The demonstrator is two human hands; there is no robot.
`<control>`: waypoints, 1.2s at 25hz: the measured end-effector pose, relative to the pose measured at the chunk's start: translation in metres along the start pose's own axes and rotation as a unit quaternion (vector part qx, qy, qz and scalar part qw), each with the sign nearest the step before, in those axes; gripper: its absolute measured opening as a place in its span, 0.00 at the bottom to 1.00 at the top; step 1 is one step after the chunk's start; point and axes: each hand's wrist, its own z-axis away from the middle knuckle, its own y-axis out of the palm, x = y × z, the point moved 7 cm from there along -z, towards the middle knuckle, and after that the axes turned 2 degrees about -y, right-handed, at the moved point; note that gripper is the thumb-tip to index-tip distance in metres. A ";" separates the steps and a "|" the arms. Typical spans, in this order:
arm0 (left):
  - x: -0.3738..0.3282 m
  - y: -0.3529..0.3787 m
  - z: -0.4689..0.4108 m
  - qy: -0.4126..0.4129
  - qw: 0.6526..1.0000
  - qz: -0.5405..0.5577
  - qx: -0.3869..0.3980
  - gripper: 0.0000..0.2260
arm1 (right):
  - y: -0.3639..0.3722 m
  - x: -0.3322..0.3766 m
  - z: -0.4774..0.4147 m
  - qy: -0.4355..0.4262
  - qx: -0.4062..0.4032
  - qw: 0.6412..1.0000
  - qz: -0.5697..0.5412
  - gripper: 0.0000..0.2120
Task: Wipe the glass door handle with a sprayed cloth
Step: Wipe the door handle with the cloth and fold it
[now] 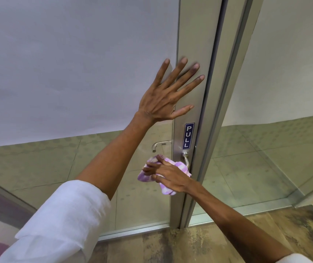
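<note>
A curved metal door handle (pixel 186 160) juts from the aluminium door frame (pixel 193 54), just below a blue PULL sticker (pixel 189 136). My right hand (pixel 168 175) presses a purple-and-white checked cloth (pixel 163 174) around the handle's lower part, which the cloth hides. Higher up, my left hand (pixel 168 93) lies flat with fingers spread, its palm on the frosted glass (pixel 76 63) and its fingertips on the frame. A second handle (pixel 159 145) shows through the glass on the far side.
Beside the door stands a fixed glass panel (pixel 285 92) with its own metal post. Tiled floor shows through the clear lower glass. A mottled brown floor (pixel 190 243) lies on my side of the door's bottom rail.
</note>
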 end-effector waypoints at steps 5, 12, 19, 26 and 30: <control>0.001 0.001 0.000 -0.001 1.000 -0.008 0.001 0.34 | 0.016 0.009 0.007 -0.071 0.057 0.992 0.090 0.22; 0.000 0.003 0.000 -0.005 1.000 -0.020 -0.003 0.34 | -0.001 -0.008 0.025 -0.118 0.115 0.982 0.088 0.24; -0.002 0.003 0.000 -0.006 1.000 -0.027 -0.007 0.34 | -0.013 -0.076 0.091 0.035 0.148 0.988 -0.039 0.21; -0.001 0.006 0.002 -0.004 1.000 -0.030 -0.002 0.35 | -0.002 -0.100 0.123 0.190 -0.053 0.947 -0.252 0.24; -0.001 0.007 0.003 -0.002 1.000 -0.025 -0.007 0.35 | 0.027 -0.107 0.151 0.235 -0.293 0.642 -0.668 0.27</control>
